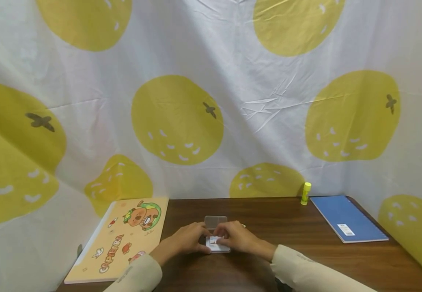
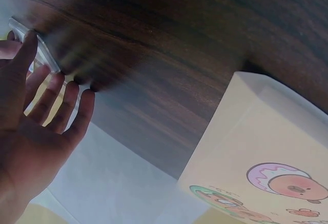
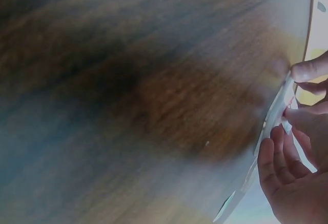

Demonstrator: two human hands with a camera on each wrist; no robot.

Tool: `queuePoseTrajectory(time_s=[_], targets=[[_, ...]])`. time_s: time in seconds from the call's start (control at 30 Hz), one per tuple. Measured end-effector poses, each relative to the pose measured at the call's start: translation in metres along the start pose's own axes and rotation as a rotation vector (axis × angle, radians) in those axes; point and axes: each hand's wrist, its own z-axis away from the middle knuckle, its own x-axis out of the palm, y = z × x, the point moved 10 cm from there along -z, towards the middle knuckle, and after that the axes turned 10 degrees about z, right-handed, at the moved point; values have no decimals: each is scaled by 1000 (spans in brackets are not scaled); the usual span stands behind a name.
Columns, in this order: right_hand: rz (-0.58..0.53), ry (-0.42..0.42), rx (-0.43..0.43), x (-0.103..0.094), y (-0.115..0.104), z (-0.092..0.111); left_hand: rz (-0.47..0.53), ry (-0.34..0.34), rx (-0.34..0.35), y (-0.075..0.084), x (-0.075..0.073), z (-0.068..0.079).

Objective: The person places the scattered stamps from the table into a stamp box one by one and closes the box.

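A small flat box (image 1: 220, 250) of clear plastic lies on the table with its see-through lid (image 1: 216, 221) tipped back; white contents show inside. My left hand (image 1: 190, 238) grips the box's left side, thumb at the front and fingers toward the back. From the right, my right hand (image 1: 239, 237) reaches over the box, thumb and fingertips pinching a small white piece (image 3: 286, 126) at the contents. The right fingers partly hide that piece, so its kind is unclear. In the left wrist view the box's edge (image 2: 49, 56) shows beside the left fingers.
A large capybara-printed pad (image 1: 123, 243) lies on the left of the dark wooden table (image 1: 255, 271). At the back right a yellow glue stick (image 1: 306, 194) stands near a blue notebook (image 1: 347, 217). A lemon-print curtain (image 1: 262, 134) hangs behind and at both sides.
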Motion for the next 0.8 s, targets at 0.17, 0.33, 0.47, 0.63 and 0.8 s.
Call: queuePoseTrajectory(time_s=[0.17,0.33,0.47,0.63,0.8], targets=[[-9,-4,15,3,2,1,-1,1,-2,0,0,-1],[-22,3,31,5,4,0,-5,1,4,0,1,-3],[-31,8,38,6,4,0,-4,0,9,-1,1,-3],[14,16,28,7,3,0,-5,-5,10,0,1,-3],[81,33,9,6,0,-1,7,-14,0,-2,1,-5]])
